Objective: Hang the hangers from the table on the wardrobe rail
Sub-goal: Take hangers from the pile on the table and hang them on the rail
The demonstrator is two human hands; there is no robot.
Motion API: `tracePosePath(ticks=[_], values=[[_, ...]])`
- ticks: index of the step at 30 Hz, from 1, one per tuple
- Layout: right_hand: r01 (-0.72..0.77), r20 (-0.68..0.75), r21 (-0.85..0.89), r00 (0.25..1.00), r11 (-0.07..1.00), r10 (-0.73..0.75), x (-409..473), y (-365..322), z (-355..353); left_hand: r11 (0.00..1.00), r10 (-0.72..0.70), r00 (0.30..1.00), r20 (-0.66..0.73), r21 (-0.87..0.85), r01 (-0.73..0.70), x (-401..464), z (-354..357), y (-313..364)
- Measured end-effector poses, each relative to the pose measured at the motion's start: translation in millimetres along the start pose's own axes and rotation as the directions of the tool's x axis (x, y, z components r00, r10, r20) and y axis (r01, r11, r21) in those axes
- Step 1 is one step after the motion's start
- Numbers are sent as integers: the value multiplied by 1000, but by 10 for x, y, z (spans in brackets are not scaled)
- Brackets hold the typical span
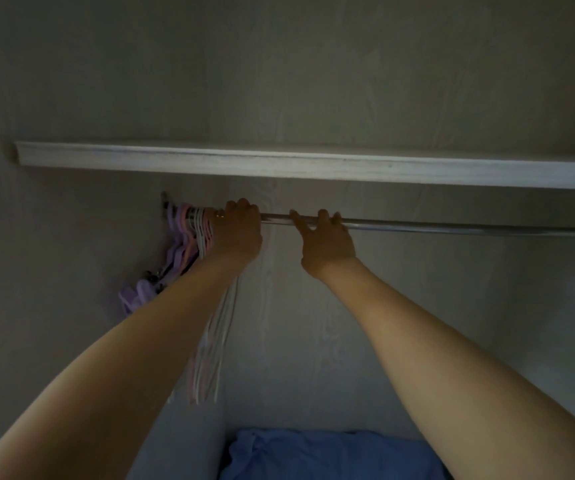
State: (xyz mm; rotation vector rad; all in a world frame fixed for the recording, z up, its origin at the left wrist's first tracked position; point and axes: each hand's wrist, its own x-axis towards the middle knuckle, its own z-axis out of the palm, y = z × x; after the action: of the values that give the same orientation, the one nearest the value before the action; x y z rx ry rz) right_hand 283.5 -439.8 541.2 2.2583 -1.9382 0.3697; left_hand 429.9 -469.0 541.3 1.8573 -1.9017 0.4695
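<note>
Left hand (236, 233) fingers curl over the wardrobe rail (452, 226) beside bunched hangers (196, 233); right hand (326, 240) fingers rest loosely on it, under a shelf (314, 164).

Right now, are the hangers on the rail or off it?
On it: the hangers are bunched at the left end of the rail, hooks over it, beside the left hand.

The picture is dim and has a grey-green tone, with low contrast. The brightest part is the front edge of the shelf (279, 166), across the middle of the frame, so light seems to arrive from behind the camera. The rail (452, 226) carries a thin pale glare line. The upper part and the corners are darkest. Everything looks a little soft. The shelf and rail bend slightly toward the right edge, from the wide lens.
</note>
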Motion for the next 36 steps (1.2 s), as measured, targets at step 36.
tracePosePath(ticks=[36], values=[[-127,60,225,991,966,116,-20,-171,-9,986,73,988,139,-161,-51,-149,-96,-205]])
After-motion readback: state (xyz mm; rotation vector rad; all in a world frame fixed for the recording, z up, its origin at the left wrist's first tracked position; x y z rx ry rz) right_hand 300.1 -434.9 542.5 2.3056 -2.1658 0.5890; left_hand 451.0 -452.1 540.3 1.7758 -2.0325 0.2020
